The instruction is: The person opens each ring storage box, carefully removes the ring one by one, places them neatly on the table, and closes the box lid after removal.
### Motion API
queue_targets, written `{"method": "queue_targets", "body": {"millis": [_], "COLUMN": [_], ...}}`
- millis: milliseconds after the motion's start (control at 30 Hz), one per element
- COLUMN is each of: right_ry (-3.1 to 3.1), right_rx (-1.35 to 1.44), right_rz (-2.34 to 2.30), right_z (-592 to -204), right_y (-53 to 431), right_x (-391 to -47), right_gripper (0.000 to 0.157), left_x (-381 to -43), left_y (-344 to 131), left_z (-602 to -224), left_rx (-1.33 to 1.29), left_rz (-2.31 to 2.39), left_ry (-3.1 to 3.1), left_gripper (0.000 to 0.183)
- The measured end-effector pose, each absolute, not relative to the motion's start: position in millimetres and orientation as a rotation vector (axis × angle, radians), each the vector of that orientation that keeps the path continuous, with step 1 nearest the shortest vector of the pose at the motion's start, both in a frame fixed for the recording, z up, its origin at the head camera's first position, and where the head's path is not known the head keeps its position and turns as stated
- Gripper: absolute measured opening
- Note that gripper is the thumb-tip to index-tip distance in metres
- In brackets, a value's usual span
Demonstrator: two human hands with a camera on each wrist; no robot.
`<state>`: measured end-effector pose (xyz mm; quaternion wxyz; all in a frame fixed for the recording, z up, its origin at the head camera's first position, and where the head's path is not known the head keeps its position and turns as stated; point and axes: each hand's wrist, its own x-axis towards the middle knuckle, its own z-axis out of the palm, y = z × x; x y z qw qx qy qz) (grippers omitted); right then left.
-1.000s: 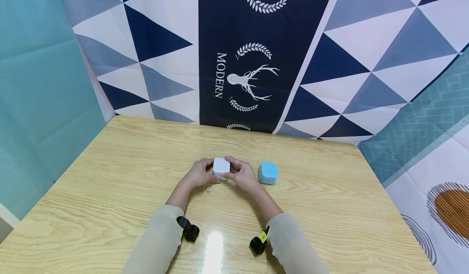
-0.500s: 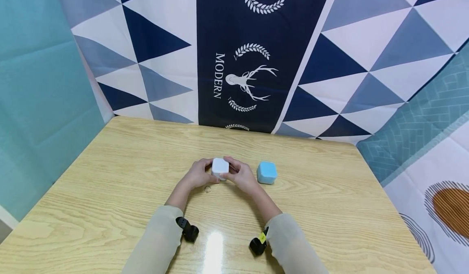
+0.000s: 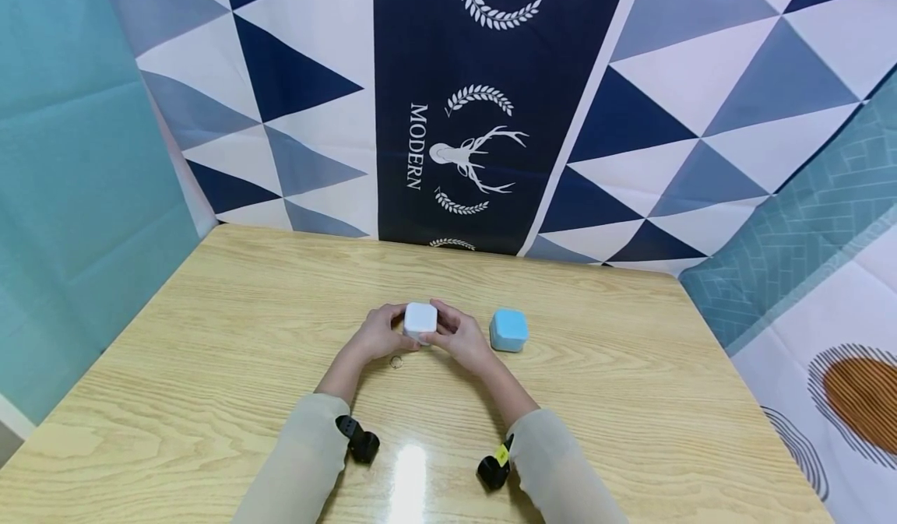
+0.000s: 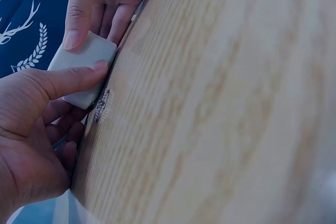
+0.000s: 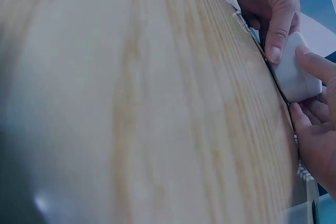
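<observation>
A small white box (image 3: 420,316) with rounded corners is on the table, gripped from both sides. My left hand (image 3: 379,333) holds its left side, with the thumb across the near face in the left wrist view. My right hand (image 3: 462,339) holds the right side, thumb in front and fingers behind. The far side of the box (image 5: 294,80) is hidden in the wrist views. Just in front of the left hand lies a small ring (image 3: 396,362); up close, the ring (image 4: 102,105) looks silvery and sparkling.
A light blue rounded box (image 3: 509,330) stands to the right of the right hand, apart from it. The wooden table (image 3: 631,399) ends at a patterned cloth (image 3: 308,103) along the back. A bright glare (image 3: 409,477) shows between the forearms.
</observation>
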<state>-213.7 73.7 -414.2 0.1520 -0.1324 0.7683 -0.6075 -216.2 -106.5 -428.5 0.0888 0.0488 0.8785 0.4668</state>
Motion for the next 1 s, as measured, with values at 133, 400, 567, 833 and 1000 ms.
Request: {"method": "queue_targets", "body": {"millis": [133, 400, 567, 833, 1000], "right_ry": [2.193, 2.209, 2.249, 2.273, 2.330], "right_rx": [-0.375, -0.377, -0.405, -0.381, -0.345], "right_rz": [-1.744, -1.717, -1.696, -1.755, -1.751], "right_z": [-412.8, -410.2, -410.4, -432.9, -430.7], "right_y": [74.7, 76.2, 76.4, 77.6, 77.0], "right_x": [-212.5, -211.6, -212.5, -226.5, -225.5], "right_gripper": [0.067, 0.068, 0.068, 0.070, 0.062], "left_x": [-216.3, -216.0, -217.1, -214.5, -212.2], "left_y": [-106.1, -104.6, -104.8, -107.1, -110.9], "left_z": [-428.9, -429.7, -430.2, -424.9, -423.7], "left_rx": [0.135, 0.129, 0.151, 0.169, 0.148], "left_rz": [1.393, 1.395, 1.415, 1.497, 1.525], "left_ry": [2.601, 2.594, 2.582, 2.524, 2.509], "left_gripper": [0.073, 0.074, 0.077, 0.082, 0.079]}}
